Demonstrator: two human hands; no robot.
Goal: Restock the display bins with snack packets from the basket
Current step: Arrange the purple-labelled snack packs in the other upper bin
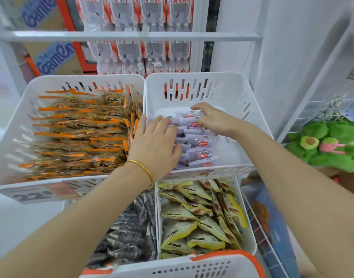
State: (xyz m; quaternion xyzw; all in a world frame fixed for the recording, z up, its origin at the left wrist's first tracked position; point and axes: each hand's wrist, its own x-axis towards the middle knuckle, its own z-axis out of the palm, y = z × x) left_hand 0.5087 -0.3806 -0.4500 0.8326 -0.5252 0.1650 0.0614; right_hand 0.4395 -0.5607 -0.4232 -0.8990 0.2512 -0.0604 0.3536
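Tidying a row of purple-and-white packets [200, 155] looks to be the step in hand. They stand on edge in the upper right bin [194, 85] near the centre of the frame, running from its front wall toward the back, with bare bin floor to their right.

The left hand [156, 141], a gold bracelet [146, 171] at its wrist, lies with fingers fairly straight and slightly spread against the left side of the row. The right hand [210, 119] reaches over the far end, fingers curled down on the rearmost packets and apparently pinching them. The basket [192, 265], white with an orange rim, shows only at the bottom edge, and its contents are out of sight.

To do this well, the person would probably brace the row with the left hand while the right squares the back packets upright, labels forward. Packing them tight to the left wall would leave the free space on the right for more. The thin wrappers look slippery, so a loose row could topple. The orange packets [78, 133] at left and the yellow packets [200, 219] at lower right already look plentiful.
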